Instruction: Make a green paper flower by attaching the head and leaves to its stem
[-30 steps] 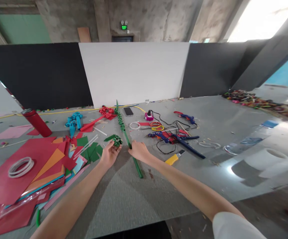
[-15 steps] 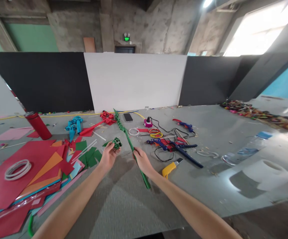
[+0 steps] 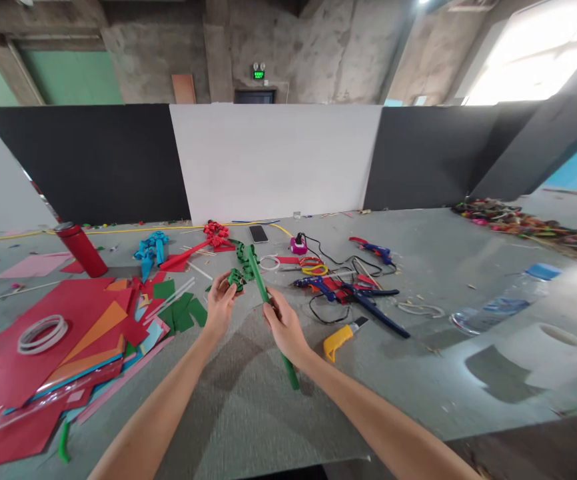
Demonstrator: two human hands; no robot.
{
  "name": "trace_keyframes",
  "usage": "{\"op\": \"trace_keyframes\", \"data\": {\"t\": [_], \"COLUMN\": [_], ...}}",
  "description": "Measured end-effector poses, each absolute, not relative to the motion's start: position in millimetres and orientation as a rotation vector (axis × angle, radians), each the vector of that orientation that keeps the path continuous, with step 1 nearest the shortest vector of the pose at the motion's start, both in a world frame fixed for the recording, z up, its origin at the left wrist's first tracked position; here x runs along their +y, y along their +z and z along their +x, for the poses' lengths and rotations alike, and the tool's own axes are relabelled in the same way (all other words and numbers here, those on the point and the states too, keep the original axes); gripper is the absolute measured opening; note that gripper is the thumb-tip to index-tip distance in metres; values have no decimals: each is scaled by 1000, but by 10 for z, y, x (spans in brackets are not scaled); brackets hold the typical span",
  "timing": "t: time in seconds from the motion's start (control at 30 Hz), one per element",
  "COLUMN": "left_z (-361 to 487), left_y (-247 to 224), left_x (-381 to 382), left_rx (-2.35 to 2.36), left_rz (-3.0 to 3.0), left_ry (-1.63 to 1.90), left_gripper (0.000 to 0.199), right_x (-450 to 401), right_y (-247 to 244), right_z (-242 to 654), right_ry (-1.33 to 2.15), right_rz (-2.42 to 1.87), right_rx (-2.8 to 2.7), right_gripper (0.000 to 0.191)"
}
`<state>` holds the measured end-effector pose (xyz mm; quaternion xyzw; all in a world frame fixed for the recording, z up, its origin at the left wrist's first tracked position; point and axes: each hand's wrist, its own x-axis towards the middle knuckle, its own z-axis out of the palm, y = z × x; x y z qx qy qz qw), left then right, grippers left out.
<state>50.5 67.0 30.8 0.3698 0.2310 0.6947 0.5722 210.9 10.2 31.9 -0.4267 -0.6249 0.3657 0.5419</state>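
Note:
My left hand (image 3: 220, 307) pinches a bunched, curly dark green paper piece (image 3: 237, 277) between thumb and fingertips, left of centre. My right hand (image 3: 284, 325) is closed around a long green paper stick (image 3: 258, 275), whose lower end sticks out below the fist. A green fringed strip (image 3: 241, 253) curls beside the stick's upper end, close to the bunched piece. Whether the strip joins the stick or the bunch cannot be made out. Green paper scraps (image 3: 182, 312) lie left of my left hand.
Red paper sheets (image 3: 83, 300) with a tape roll (image 3: 42, 335) cover the left side, near a red bottle (image 3: 81, 250). Red (image 3: 216, 233) and blue (image 3: 151, 250) paper pieces lie behind. Rightward are glue guns (image 3: 318, 287), scissors (image 3: 313, 268), a yellow cutter (image 3: 341, 341) and a water bottle (image 3: 508, 300).
The green stick's upper end has tipped up towards me, and the fringed strip has sagged into curls near my left hand. Both hands still hold their pieces.

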Motion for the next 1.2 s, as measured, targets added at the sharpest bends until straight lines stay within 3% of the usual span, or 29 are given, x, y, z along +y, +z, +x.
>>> {"op": "trace_keyframes", "data": {"t": [0.2,0.6,1.2], "left_z": [473,370,360], "left_y": [220,193,177], "left_x": [638,727,747], "left_rx": [522,590,532], "left_rz": [745,400,432], "left_ry": [1601,1414,1484], "left_gripper": [45,9,11], "right_x": [114,113,101], "right_y": [415,450,381], "right_z": [2218,2308,2286], "right_ry": [505,383,282], "right_rz": [-1080,-1154,-1140], "right_rx": [-1749,-2002,-2143], "right_gripper": [39,46,47]}}
